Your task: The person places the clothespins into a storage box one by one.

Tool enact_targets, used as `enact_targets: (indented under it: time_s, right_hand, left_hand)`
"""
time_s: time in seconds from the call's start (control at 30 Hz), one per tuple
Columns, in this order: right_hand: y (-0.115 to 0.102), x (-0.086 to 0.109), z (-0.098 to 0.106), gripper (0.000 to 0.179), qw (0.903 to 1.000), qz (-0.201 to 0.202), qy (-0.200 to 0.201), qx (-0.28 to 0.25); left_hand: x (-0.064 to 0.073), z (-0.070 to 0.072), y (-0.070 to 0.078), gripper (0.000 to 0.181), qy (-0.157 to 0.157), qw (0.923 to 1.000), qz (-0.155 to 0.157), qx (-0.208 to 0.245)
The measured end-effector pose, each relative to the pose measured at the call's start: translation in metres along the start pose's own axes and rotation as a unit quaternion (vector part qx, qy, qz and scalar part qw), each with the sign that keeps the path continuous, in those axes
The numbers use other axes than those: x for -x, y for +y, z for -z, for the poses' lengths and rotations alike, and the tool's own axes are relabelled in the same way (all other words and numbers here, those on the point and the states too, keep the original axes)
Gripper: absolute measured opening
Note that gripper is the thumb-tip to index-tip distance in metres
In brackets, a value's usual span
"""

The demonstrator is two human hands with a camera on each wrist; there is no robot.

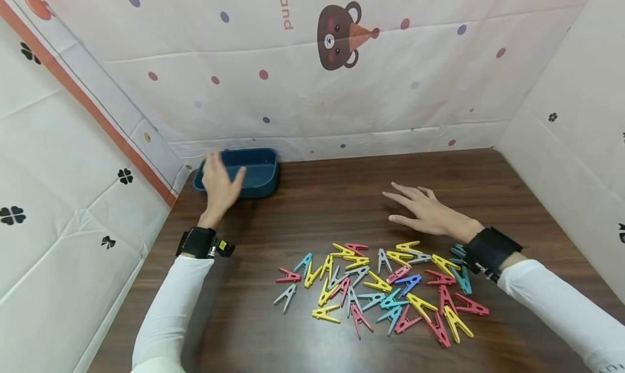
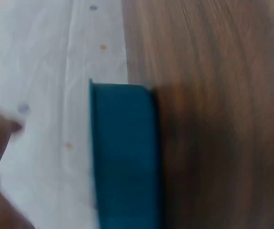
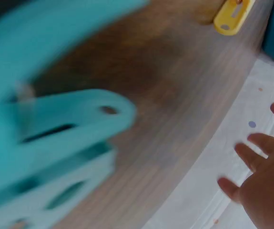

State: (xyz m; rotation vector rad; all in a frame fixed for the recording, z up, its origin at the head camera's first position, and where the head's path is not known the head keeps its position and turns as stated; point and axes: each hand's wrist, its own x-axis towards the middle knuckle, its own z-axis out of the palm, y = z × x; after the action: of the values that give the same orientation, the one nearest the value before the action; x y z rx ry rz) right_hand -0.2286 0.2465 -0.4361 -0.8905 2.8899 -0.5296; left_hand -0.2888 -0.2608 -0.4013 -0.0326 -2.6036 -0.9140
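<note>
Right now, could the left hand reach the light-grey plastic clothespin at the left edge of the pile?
Probably yes: the left hand is by the dark-blue plastic tray, only brown wood-grain tabletop shows between hand and light-grey clothespin, and nothing appears to cover that clothespin.

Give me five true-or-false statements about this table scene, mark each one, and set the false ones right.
1. Clothespins lie scattered on the brown table. True.
2. All the clothespins are yellow. False: red, blue and grey ones lie among them too.
3. The left hand is nearer the blue bin than the right hand is. True.
4. The right hand grips a clothespin. False: its fingers are spread and it holds nothing.
5. The person wears white sleeves. True.
</note>
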Motion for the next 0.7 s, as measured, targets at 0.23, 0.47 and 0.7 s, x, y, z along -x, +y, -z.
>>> enact_targets:
  time_s: [0.23,0.47,0.7]
  right_hand:
    - [0.006,0.015,-0.001,0.061,0.9999,0.005,-0.002,-0.016]
    - [0.009,0.025,-0.005,0.057,0.9998,-0.004,-0.007,-0.020]
    - [0.010,0.031,-0.006,0.048,0.9993,-0.001,-0.008,-0.037]
  left_hand:
    - [0.003,-0.002,-0.018,0.115,0.062,0.8700,0.392,0.292]
    - [-0.003,-0.018,-0.017,0.122,0.021,0.7910,0.470,0.392]
    - [-0.002,-0.030,0.000,0.112,0.040,0.7690,0.473,0.428]
